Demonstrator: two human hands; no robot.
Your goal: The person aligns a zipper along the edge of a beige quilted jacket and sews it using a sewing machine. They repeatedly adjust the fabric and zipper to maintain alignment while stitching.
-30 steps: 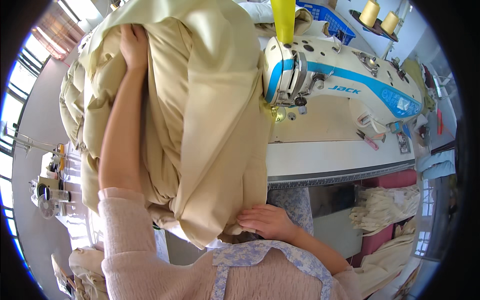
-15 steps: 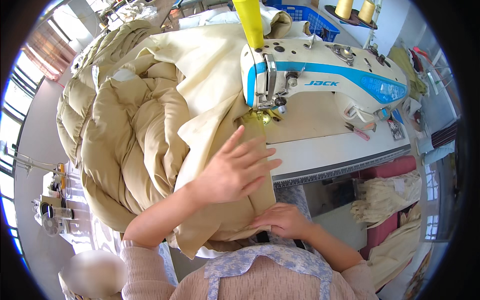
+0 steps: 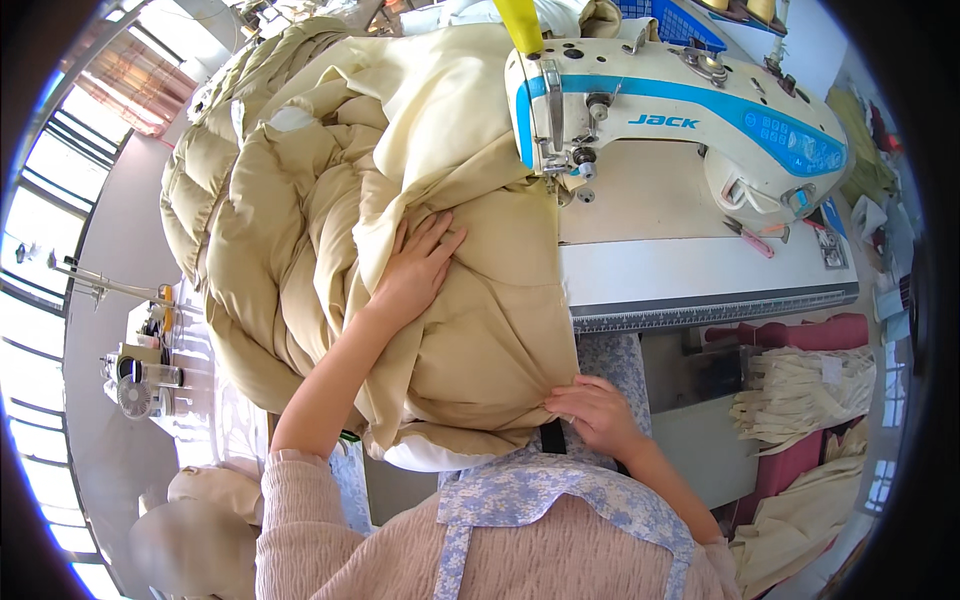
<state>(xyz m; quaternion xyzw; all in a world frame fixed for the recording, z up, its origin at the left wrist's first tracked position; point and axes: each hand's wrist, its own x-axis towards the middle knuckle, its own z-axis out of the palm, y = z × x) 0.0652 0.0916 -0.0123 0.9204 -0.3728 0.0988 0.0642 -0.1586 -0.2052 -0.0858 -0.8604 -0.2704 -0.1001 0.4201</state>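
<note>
A large beige quilted puffer garment [image 3: 290,230] is bunched on the left of the sewing machine [image 3: 650,115]. Its smooth cloth panel [image 3: 495,320] runs from under the needle area toward my body. My left hand [image 3: 415,270] lies on this panel with its fingers spread, beside a raised fold. At the panel's near right corner, my right hand [image 3: 598,415] pinches the cloth edge between thumb and fingers. The panel's straight right edge lines up below the presser foot [image 3: 555,188]. Some pale lining [image 3: 425,455] shows at the near hem.
A ruler strip [image 3: 715,308] borders the white machine table's front edge. Pink-handled snips [image 3: 750,240] lie on the table at right. Bundles of cream cloth [image 3: 805,395] sit below at right. A blue basket [image 3: 675,25] stands behind the machine; a small fan [image 3: 133,397] is far left.
My left hand has come down from above the cloth near the machine and moved left onto the panel. The panel now lies smoother. My right hand stays at the near corner; the view has shifted.
</note>
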